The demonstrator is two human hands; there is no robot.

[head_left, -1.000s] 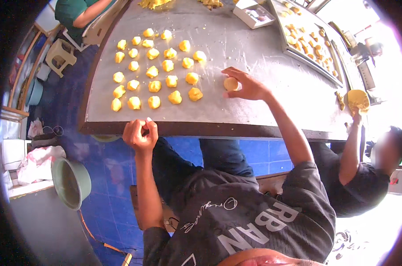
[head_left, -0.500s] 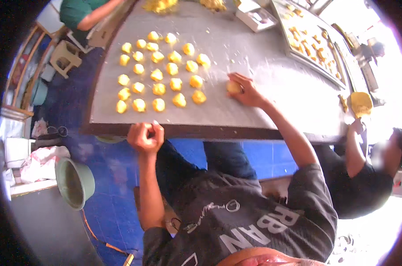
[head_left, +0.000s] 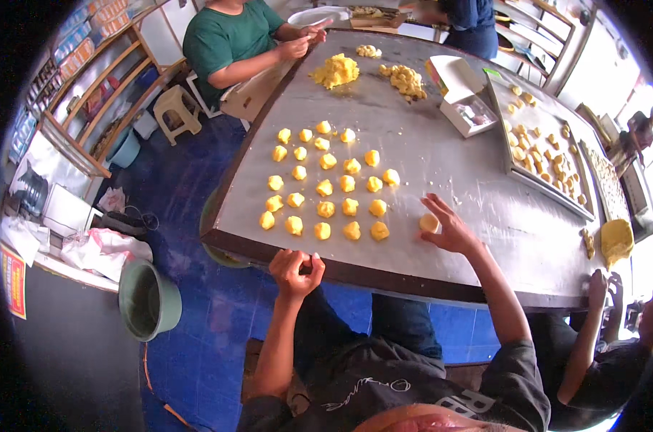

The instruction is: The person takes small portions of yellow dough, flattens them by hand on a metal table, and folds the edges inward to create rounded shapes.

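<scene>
The right hand [head_left: 452, 230] is lying flat on the grey table [head_left: 441, 165], fingers spread apart, and a flattened round of yellow dough [head_left: 428, 222] is sitting just beside its fingertips, touching or very nearly touching them; I cannot tell which. It is lying at the right end of the nearest row of dough balls [head_left: 326, 186], close to the table's near edge. The left hand [head_left: 296, 268] is hanging off the table's front edge with the fingers curled together, possibly pinching something small, though whatever is inside is hidden.

That dough round is looking soft and light, the sort that is dented by any firm squeeze and probably a little greasy or sticky on the metal top. It is best being lifted from underneath its rim with loose fingertips, or slid and scooped, rather than pinched across the middle.

Farther along the table, loose heaps of yellow dough [head_left: 336, 70] are lying near a person in a green shirt [head_left: 229, 39], an open white box [head_left: 461, 101] is sitting beside a baking tray [head_left: 510, 151] filled with shaped pieces, and a green bucket [head_left: 148, 299] is standing on the blue floor.
</scene>
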